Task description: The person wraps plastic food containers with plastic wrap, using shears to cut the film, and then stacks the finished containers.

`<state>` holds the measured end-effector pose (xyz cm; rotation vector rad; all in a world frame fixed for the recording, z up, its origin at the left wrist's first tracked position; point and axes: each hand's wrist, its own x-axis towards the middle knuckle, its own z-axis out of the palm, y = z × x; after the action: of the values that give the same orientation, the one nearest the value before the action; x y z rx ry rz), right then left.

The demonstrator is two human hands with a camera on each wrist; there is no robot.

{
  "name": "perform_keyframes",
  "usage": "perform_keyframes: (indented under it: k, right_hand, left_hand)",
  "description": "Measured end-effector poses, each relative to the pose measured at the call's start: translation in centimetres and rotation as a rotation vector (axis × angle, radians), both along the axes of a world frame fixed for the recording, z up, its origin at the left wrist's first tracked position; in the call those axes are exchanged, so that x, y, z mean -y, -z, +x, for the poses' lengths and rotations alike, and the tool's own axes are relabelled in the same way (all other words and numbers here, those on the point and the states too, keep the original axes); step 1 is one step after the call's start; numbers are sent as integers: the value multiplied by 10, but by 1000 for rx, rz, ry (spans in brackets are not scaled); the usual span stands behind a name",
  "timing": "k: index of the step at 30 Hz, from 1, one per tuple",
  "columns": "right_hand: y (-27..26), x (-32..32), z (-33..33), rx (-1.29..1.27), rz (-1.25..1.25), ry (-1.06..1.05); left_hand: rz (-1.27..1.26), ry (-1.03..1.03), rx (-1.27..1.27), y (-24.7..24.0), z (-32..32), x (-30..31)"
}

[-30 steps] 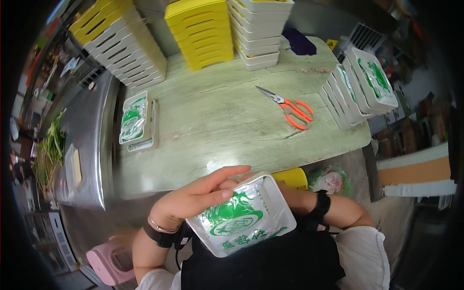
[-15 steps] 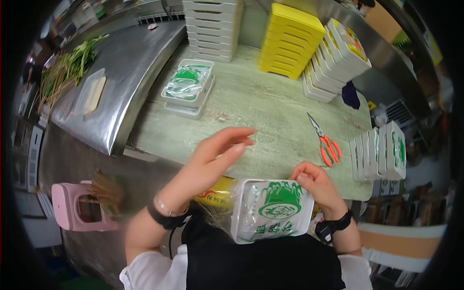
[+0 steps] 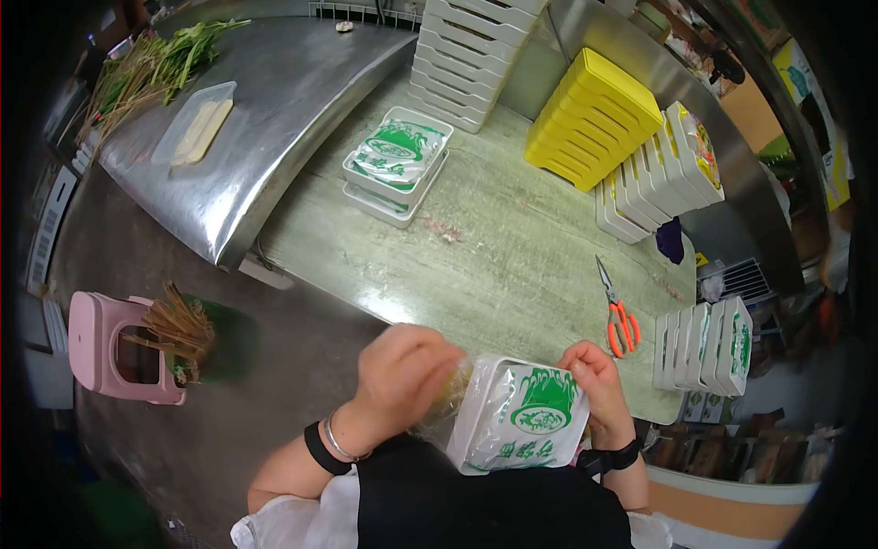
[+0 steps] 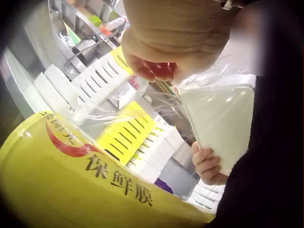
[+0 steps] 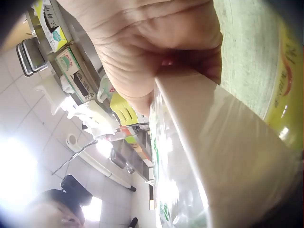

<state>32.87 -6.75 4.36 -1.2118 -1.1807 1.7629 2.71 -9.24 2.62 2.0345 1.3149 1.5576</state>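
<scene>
My right hand (image 3: 599, 389) grips the upper right edge of a white tray (image 3: 474, 425), which is tilted up before the apron. A clear bag with green print (image 3: 540, 416) fills the tray. Beyond the tray's left edge, my left hand (image 3: 402, 380) has its fingers curled, pinching clear cling film (image 4: 164, 102). That film stretches near a large yellow cling film roll (image 4: 95, 175) and over the tray, as the left wrist view shows. From the right wrist, the tray's plain underside (image 5: 223, 137) is visible, its edge between thumb and fingers.
On the green table (image 3: 494, 247) lie orange-handled scissors (image 3: 620, 316). Two filled trays (image 3: 398, 156) are stacked at the left. White trays (image 3: 476, 55) and yellow trays (image 3: 594, 119) stand along the back. More filled trays (image 3: 700, 348) stand at the right; a pink stool (image 3: 91, 343) is on the floor.
My left hand left the tray's top, passed open over the table edge, and came down curled beside the tray's left side. My right hand keeps the tray; the head view has swung left.
</scene>
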Motion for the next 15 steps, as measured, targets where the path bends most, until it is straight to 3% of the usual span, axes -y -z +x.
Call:
perform_keyframes:
  k: [1, 4, 5, 8, 11, 14, 15]
  right_hand:
    - [-1, 1, -1, 11, 21, 1]
    - [2, 3, -3, 19, 38, -6]
    - [3, 3, -5, 19, 37, -14]
    - [3, 3, -6, 34, 8, 30]
    - [4, 5, -3, 21, 10, 62]
    - [1, 7, -4, 2, -24, 91]
    - [1, 7, -5, -1, -27, 88]
  left_hand:
    - [5, -46, -4, 3, -1, -2]
    - [-407, -61, 353, 6, -6, -17]
    - [-642, 84, 677, 20, -6, -17]
    - [-894, 241, 1117, 13, 4, -15]
    - [-1114, 327, 1315, -12, 2, -7]
    - [-1327, 582, 1257, -5, -11, 4]
    - [-1247, 599, 1192, -4, -10, 8]
